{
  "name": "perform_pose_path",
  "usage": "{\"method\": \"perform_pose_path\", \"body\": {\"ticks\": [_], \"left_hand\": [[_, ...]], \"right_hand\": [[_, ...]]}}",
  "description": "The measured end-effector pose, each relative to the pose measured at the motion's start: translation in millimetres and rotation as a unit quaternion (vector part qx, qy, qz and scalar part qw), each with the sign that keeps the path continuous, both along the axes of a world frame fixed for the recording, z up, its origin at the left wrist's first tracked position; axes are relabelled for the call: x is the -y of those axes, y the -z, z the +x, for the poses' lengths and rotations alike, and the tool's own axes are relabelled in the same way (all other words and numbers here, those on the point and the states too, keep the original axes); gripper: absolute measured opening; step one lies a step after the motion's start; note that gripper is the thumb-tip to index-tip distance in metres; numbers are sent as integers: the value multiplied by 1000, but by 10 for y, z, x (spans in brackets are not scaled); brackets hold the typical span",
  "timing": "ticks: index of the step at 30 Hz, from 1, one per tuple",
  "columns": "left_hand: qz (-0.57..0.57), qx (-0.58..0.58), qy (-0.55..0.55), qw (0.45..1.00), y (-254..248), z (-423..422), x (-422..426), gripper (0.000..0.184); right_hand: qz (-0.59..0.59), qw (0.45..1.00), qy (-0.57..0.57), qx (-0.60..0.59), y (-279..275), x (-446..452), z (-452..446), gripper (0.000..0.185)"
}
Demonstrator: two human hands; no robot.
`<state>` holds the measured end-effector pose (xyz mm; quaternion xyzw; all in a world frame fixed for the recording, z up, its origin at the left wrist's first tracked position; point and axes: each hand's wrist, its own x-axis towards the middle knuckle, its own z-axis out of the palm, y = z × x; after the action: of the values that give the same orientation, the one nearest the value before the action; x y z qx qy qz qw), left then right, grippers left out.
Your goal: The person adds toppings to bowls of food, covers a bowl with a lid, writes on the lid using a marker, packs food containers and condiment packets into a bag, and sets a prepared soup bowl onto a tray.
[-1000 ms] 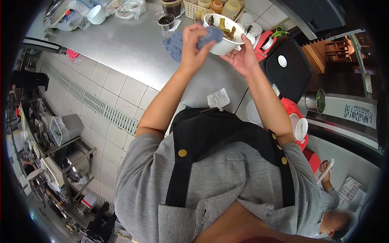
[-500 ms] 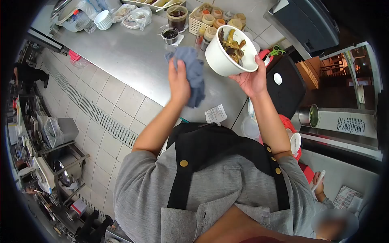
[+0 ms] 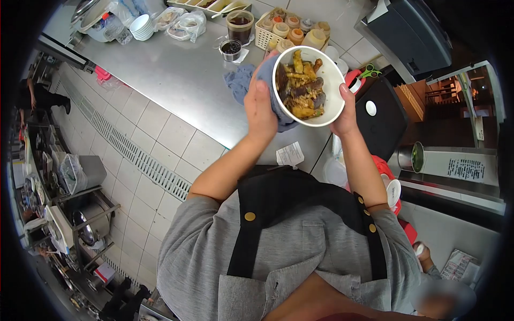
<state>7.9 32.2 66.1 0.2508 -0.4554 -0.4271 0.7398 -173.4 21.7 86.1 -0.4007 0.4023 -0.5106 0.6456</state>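
A white paper bowl point(image 3: 334, 88) is held above the steel counter, tilted so its inside faces me. Cooked food in yellow and dark pieces point(image 3: 303, 91), perhaps fried vegetables, lies in it. My right hand point(image 3: 345, 114) grips the bowl's right side, thumb by the rim. On the other side, my left hand point(image 3: 260, 109) presses a blue-grey cloth point(image 3: 237, 83) against the outer wall; its fingertips are partly hidden behind the bowl. A printed receipt point(image 3: 290, 154) lies on the counter below.
On the steel counter point(image 3: 160, 80) stand a tub of dark sauce point(image 3: 240, 27), a small cup point(image 3: 231, 49) and a basket point(image 3: 264, 37) of squeeze bottles. Green-handled scissors point(image 3: 370, 70) lie near a black board point(image 3: 381, 115). Another person's hand point(image 3: 423, 257) shows at lower right.
My left hand has moved right with the cloth, from apart to against the bowl's side. The bowl has tilted further toward me, showing more of the food.
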Motion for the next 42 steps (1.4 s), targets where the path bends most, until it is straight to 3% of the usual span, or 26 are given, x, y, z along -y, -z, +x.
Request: {"method": "perform_pose_path", "body": {"ticks": [2,4,5,10,13,16,17,19,22,23,24,28,30,31,34,35,37,39,42], "left_hand": [[34,2,26,999,-150,131,72,59],[215,-75,263,937,-234,253,153,56],[191,-90,344,915,-192,262,255,56],[172,-99,452,870,-133,222,357,53],[208,-17,482,851,-33,265,369,53],[169,220,432,858,200,342,406,36],[171,221,433,857,271,404,459,36],[300,163,341,876,457,577,618,28],[339,267,275,859,955,856,1098,43],[330,468,110,812,1211,883,1251,53],[294,637,-62,710,1412,858,1302,64],[374,656,-39,655,1865,367,1147,71],[235,769,-67,591,2067,69,1041,60],[236,769,-62,591,2104,-83,999,60],[59,767,41,638,2155,-403,768,41],[63,768,41,636,2140,-378,695,41],[-59,761,142,631,2081,-196,457,32],[-126,714,166,669,2154,223,234,26],[-128,716,201,656,2027,1002,-110,19]], "right_hand": [[16,1000,-24,-8,-152,15,-60,78],[66,992,-101,-27,-223,81,-169,73],[78,988,-135,-12,-263,96,-183,69],[58,985,-162,-26,-437,-5,-62,63],[72,983,-166,-22,-387,-61,-93,71],[30,983,-179,-28,-417,-127,-324,71],[17,989,-144,-42,-426,-164,-432,73],[32,998,-39,-37,-409,-287,-663,71],[72,993,88,-10,-248,-446,-1094,66],[82,993,75,27,-189,-506,-1251,64],[74,992,104,-3,-202,-577,-1283,64],[87,982,164,-18,-263,-800,-1227,61],[105,977,188,-3,-234,-857,-1230,57],[112,975,193,-6,-198,-874,-1252,56],[133,973,190,0,-87,-928,-1307,56],[136,974,183,9,-52,-912,-1331,56],[132,973,190,3,74,-894,-1404,56],[129,971,200,2,203,-909,-1469,57],[139,968,207,27,323,-899,-1444,60]]}}
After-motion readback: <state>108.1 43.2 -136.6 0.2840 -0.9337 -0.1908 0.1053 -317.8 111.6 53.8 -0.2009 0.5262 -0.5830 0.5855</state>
